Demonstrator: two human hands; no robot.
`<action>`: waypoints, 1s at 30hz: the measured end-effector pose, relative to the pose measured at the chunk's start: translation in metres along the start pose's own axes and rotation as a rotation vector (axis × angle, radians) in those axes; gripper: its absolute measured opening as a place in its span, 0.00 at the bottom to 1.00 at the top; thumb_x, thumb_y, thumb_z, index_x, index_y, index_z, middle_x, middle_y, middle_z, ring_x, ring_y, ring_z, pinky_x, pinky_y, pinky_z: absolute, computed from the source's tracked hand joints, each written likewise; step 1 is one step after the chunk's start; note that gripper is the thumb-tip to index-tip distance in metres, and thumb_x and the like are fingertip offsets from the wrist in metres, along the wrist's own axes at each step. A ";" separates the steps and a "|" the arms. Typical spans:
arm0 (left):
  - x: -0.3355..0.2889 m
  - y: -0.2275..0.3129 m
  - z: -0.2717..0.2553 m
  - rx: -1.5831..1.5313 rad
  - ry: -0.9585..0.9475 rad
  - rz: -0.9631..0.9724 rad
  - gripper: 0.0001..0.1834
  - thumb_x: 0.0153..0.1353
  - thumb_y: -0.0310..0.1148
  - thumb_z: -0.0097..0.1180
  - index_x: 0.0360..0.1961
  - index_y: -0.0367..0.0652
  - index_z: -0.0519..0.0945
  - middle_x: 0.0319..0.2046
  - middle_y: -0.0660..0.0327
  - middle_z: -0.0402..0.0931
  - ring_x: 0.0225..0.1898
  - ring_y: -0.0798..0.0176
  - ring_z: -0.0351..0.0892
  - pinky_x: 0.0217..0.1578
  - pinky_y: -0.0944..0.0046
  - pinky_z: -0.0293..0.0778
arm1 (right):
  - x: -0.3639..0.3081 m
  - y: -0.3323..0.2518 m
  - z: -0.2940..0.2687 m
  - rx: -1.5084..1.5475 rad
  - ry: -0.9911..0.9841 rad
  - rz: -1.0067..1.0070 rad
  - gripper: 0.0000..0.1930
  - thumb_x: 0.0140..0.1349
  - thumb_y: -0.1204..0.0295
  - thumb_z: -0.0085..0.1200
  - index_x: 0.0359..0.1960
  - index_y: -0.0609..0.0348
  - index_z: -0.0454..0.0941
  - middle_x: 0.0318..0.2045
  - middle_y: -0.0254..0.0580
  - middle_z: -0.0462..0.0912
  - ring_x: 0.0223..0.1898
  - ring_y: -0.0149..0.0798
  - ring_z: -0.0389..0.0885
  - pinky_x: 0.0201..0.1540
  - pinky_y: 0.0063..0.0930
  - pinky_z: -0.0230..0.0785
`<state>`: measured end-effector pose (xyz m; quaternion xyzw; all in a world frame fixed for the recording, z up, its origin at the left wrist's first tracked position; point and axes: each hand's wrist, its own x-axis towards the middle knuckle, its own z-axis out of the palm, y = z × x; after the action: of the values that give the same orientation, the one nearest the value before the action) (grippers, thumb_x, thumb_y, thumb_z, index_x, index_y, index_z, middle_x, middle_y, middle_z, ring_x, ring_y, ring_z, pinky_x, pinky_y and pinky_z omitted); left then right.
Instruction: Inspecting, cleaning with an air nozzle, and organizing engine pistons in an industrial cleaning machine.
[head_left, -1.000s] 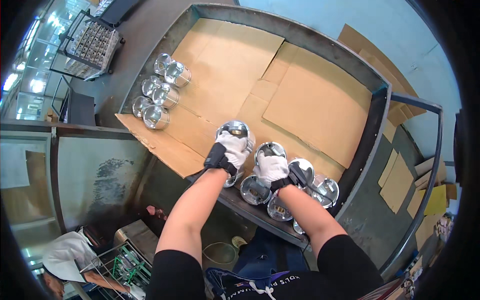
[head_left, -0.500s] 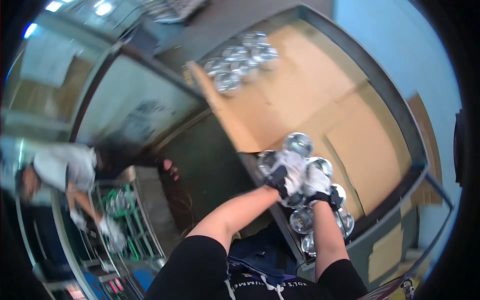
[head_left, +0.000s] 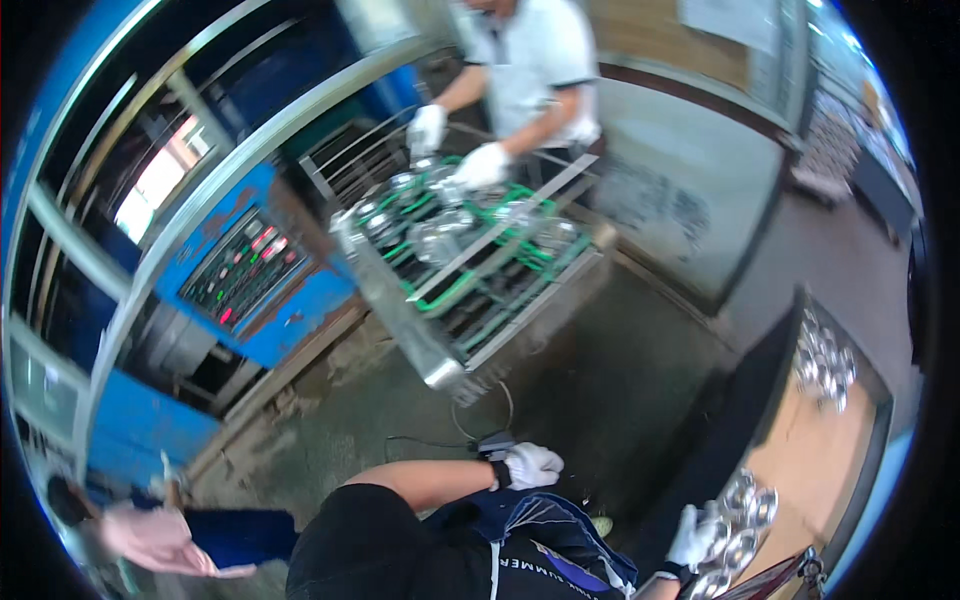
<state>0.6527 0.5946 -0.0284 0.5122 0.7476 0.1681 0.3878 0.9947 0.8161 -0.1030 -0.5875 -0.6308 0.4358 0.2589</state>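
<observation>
My left hand (head_left: 533, 467), in a white glove with a black wristband, hangs in front of my body over the dark floor. Its fingers are curled in, and nothing shows in them. My right hand (head_left: 692, 537), gloved the same way, has its fingers apart at the near edge of the cardboard-lined cart (head_left: 822, 455). Beside it is a cluster of shiny round metal bowl-like pieces (head_left: 741, 497); whether the fingers touch one is unclear. A second group of such metal pieces (head_left: 826, 362) lies at the cart's far end.
Ahead, a co-worker (head_left: 545, 75) in white gloves handles shiny metal pieces on a rack (head_left: 440, 375) with green bars. A blue machine with a lit control panel (head_left: 245, 270) stands left. Another person (head_left: 160, 535) is at lower left. A cable (head_left: 430, 441) lies on the floor.
My view has swung left, so the rack and co-worker are now ahead and the cart is at right. Both hands were among the metal pieces; my left has come away from them.
</observation>
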 end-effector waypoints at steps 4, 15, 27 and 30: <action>-0.142 -0.114 -0.013 -0.136 0.255 -0.296 0.15 0.54 0.46 0.53 0.27 0.45 0.77 0.27 0.50 0.79 0.34 0.43 0.80 0.36 0.47 0.71 | -0.061 -0.081 0.168 0.195 -0.506 -0.093 0.27 0.59 0.76 0.63 0.61 0.64 0.72 0.50 0.42 0.80 0.46 0.32 0.77 0.56 0.27 0.69; -0.413 -0.199 0.096 -0.711 0.910 -1.192 0.17 0.62 0.47 0.57 0.46 0.49 0.82 0.36 0.60 0.83 0.37 0.62 0.79 0.40 0.60 0.75 | -0.255 -0.347 0.429 0.064 -1.465 -0.726 0.23 0.63 0.77 0.55 0.61 0.63 0.71 0.32 0.34 0.77 0.28 0.26 0.72 0.31 0.22 0.67; -0.447 -0.257 -0.009 -0.698 1.026 -1.185 0.25 0.62 0.56 0.55 0.46 0.45 0.79 0.42 0.51 0.82 0.45 0.54 0.81 0.47 0.57 0.74 | -0.306 -0.396 0.583 0.100 -1.605 -0.559 0.24 0.62 0.78 0.58 0.62 0.64 0.72 0.37 0.36 0.78 0.35 0.29 0.74 0.39 0.22 0.70; -0.448 -0.303 -0.088 -0.790 1.151 -1.101 0.40 0.60 0.51 0.63 0.67 0.36 0.67 0.61 0.50 0.74 0.59 0.57 0.74 0.59 0.63 0.69 | -0.325 -0.437 0.605 0.063 -1.626 -0.617 0.25 0.62 0.75 0.61 0.62 0.64 0.72 0.43 0.41 0.82 0.43 0.33 0.78 0.47 0.25 0.72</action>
<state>0.4725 0.0794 0.0144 -0.2548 0.8544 0.4349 0.1263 0.3192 0.3844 0.0368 0.1107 -0.7385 0.6481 -0.1494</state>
